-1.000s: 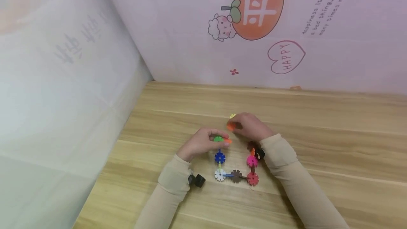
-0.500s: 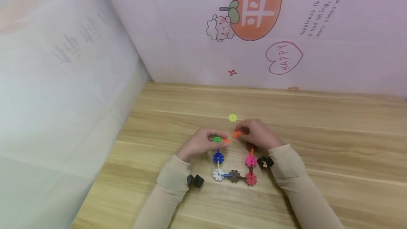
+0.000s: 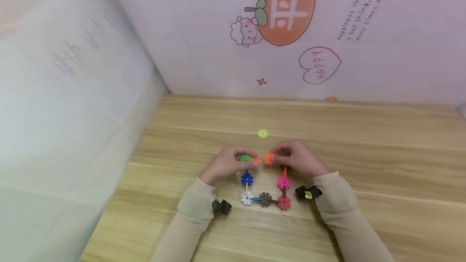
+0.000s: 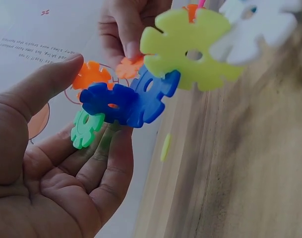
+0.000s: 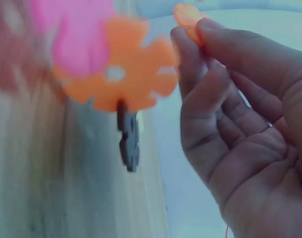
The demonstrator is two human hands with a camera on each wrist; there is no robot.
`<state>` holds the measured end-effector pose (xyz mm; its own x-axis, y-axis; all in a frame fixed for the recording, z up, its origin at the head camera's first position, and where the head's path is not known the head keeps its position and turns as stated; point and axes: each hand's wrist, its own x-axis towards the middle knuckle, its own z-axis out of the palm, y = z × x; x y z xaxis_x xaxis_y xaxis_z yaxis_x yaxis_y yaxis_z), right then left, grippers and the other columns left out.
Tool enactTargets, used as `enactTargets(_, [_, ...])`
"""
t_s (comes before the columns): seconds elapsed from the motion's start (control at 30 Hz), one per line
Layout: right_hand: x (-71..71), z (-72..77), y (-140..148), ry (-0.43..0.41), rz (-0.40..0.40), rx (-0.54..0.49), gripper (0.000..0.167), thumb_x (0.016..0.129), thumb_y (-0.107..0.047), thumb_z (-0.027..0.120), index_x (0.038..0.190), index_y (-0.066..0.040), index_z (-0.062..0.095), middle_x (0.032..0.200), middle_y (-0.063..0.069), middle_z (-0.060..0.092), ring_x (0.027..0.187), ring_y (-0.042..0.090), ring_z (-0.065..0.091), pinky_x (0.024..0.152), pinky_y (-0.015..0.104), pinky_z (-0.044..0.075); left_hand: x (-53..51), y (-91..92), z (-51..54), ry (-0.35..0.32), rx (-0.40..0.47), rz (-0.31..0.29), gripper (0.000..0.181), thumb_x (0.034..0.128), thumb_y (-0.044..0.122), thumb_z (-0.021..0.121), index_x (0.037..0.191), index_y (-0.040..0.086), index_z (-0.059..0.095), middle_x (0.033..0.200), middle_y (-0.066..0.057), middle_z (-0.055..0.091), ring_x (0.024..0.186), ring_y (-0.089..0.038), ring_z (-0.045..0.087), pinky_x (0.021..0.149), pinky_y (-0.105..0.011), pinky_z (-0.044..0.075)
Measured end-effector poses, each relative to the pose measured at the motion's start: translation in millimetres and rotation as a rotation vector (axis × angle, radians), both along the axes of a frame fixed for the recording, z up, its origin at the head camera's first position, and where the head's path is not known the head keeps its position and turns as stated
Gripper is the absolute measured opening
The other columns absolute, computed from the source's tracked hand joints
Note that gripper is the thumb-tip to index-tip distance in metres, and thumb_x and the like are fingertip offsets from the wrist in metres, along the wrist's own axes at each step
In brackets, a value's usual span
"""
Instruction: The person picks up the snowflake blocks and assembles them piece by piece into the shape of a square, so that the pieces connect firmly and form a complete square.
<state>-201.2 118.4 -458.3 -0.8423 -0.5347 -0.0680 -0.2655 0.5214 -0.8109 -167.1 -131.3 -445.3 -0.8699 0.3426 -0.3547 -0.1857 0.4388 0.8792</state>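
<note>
In the head view my left hand (image 3: 227, 163) holds the upper left end of a chain of slotted plastic discs, its thumb on an orange disc (image 4: 91, 75) joined near the green disc (image 3: 246, 158). Blue (image 3: 247, 179), white (image 3: 247, 198), brown (image 3: 265, 199), red (image 3: 284, 202) and pink (image 3: 283, 182) discs follow round in a U, linked by discs standing on edge. Between thumb and fingers my right hand (image 3: 300, 159) pinches a separate orange disc (image 3: 269, 158), a small gap from the left hand's one. A dark brown disc (image 5: 128, 141) ends the chain's right side, mostly hidden in the head view.
A loose yellow disc (image 3: 263, 133) lies flat on the wooden table (image 3: 382, 153) beyond both hands. Printed pale cloth (image 3: 204, 43) stands up behind the table, and more white cloth (image 3: 91, 112) hangs along its left side.
My right hand has drawn back from the yellow disc, uncovering it, and brought its orange disc level with the left hand's, face turned up. My left hand has stayed almost in place.
</note>
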Motion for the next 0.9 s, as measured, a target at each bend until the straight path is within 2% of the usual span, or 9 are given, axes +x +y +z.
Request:
enactTargets(0.23, [14.7, 12.6, -2, -0.025, 0.021, -0.076, 0.014, 0.086, -0.015, 0.076, 0.100, -0.016, 0.076, 0.088, -0.003, 0.075, 0.077, 0.022, 0.070, 0.066, 0.028, 0.058, 0.7, 0.9, 0.5, 0.039, 0.014, -0.018, 0.030, 0.0848, 0.032, 0.078, 0.113, 0.023, 0.072, 0.123, 0.003, 0.067, 0.102, -0.015, 0.062, 0.090, -0.036, 0.048])
enactTargets(0.37, [20.0, 15.4, -2, -0.017, 0.035, -0.094, 0.012, 0.087, -0.016, 0.076, 0.099, -0.017, 0.077, 0.088, -0.004, 0.076, 0.077, 0.025, 0.070, 0.065, 0.028, 0.058, 2.4, 2.0, -0.1, 0.037, 0.028, -0.023, 0.025, 0.0848, 0.029, 0.078, 0.109, 0.026, 0.073, 0.120, 0.004, 0.067, 0.097, -0.017, 0.062, 0.085, -0.035, 0.048])
enactTargets(0.63, [20.2, 8.7, -5, -0.029, 0.038, -0.090, 0.014, 0.088, -0.018, 0.075, 0.101, -0.015, 0.076, 0.090, -0.001, 0.076, 0.076, 0.026, 0.068, 0.064, 0.027, 0.056, 1.2, 1.8, -7.0, 0.063, 0.022, -0.027, 0.028, 0.0837, 0.029, 0.079, 0.110, 0.023, 0.074, 0.126, 0.003, 0.066, 0.120, -0.020, 0.056, 0.104, -0.048, 0.042])
enactTargets(0.8, [19.8, 6.7, -7, -0.038, 0.039, -0.085, 0.015, 0.088, -0.019, 0.075, 0.102, -0.014, 0.076, 0.091, 0.000, 0.076, 0.078, 0.025, 0.069, 0.065, 0.030, 0.057, 0.4, 1.9, -8.3, 0.060, 0.015, -0.009, 0.028, 0.0793, 0.031, 0.083, 0.105, 0.027, 0.074, 0.126, 0.006, 0.066, 0.122, -0.021, 0.056, 0.107, -0.053, 0.040])
enactTargets(0.9, [20.2, 8.2, -8, -0.047, 0.051, -0.094, 0.014, 0.088, -0.017, 0.075, 0.102, -0.013, 0.076, 0.092, 0.000, 0.076, 0.079, 0.023, 0.070, 0.068, 0.030, 0.058, 0.5, 2.6, -8.7, 0.047, 0.023, 0.005, 0.029, 0.0777, 0.029, 0.084, 0.105, 0.025, 0.075, 0.123, 0.006, 0.067, 0.120, -0.021, 0.057, 0.107, -0.054, 0.039])
